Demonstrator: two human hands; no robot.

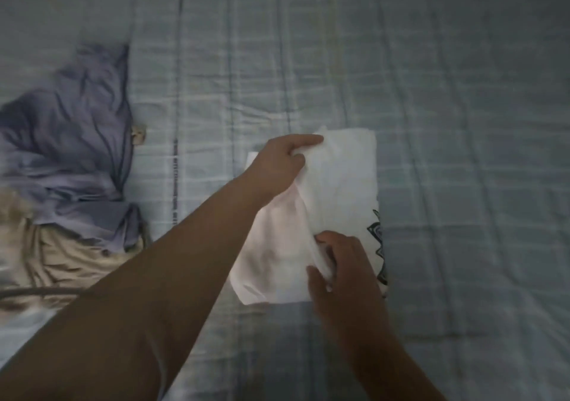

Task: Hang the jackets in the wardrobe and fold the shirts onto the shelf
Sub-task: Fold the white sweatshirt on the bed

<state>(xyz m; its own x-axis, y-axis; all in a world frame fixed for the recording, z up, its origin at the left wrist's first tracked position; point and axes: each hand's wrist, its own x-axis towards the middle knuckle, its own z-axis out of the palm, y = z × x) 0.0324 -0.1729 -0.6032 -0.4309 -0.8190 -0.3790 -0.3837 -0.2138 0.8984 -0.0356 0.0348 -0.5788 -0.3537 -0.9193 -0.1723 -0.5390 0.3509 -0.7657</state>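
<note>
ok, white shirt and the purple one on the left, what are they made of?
The white shirt seems a soft matte knit, likely cotton jersey: it lies limp in rounded folds. The purple shirt looks like thinner woven cloth with a faint sheen and sharp fine creases. The fibre cannot be told.

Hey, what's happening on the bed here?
A person is folding a white shirt with a dark print on a pale blue checked bedsheet. Their left grip pinches the shirt's far edge, and their right grip pinches a fold nearer to them. The shirt is already partly folded. A crumpled lavender shirt and a beige garment lie in a heap to the left, not yet folded.
</note>
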